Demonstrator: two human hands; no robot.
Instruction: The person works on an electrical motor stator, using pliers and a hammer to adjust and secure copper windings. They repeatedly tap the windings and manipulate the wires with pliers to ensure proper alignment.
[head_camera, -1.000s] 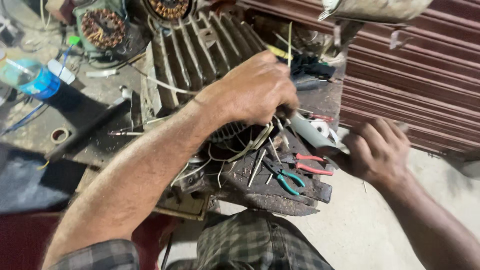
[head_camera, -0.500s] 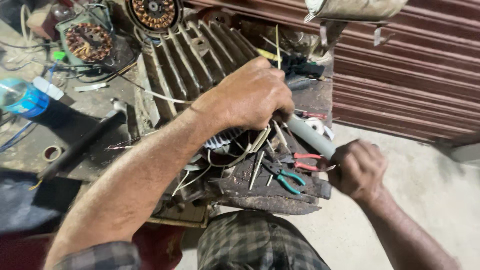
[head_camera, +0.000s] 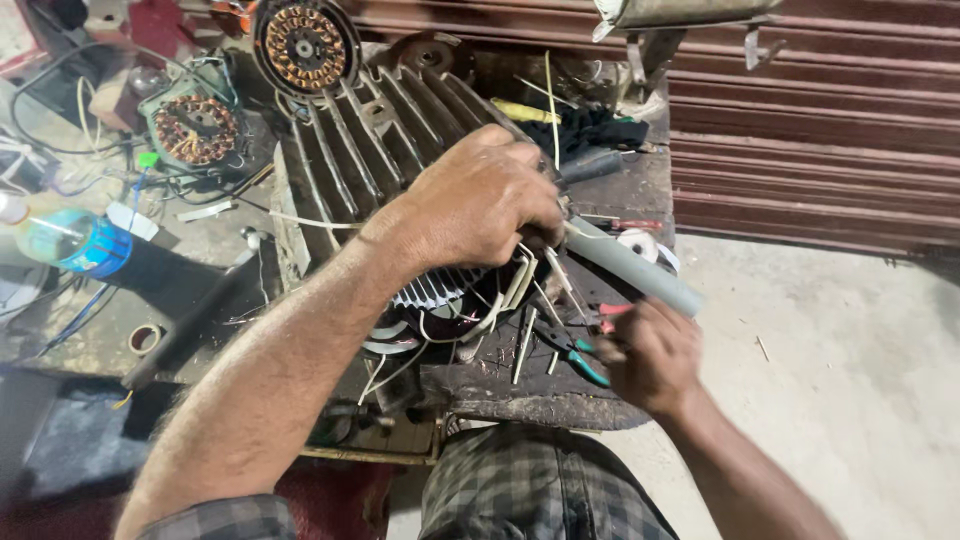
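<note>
Head view: the left hand (head_camera: 480, 205) stays clenched on wire ends atop the finned motor housing (head_camera: 370, 150) at the worktop's (head_camera: 560, 400) middle. The right hand (head_camera: 650, 355) has moved in leftward, now curled around the grey tube's (head_camera: 630, 268) near end, beside the pliers (head_camera: 575, 355).

Counts, located relative to the one ribbed grey motor housing (head_camera: 380, 150): two wound copper stators, one round (head_camera: 303, 45) just above its upper left corner, one in a square green frame (head_camera: 195, 130) to its left; one blue-labelled plastic bottle (head_camera: 72, 240) far left; one grey tube (head_camera: 630, 268) to its right; two pliers, teal-handled (head_camera: 575, 355) and red-handled (head_camera: 610, 315), at lower right; two hands, left (head_camera: 480, 205) and right (head_camera: 650, 355).
</note>
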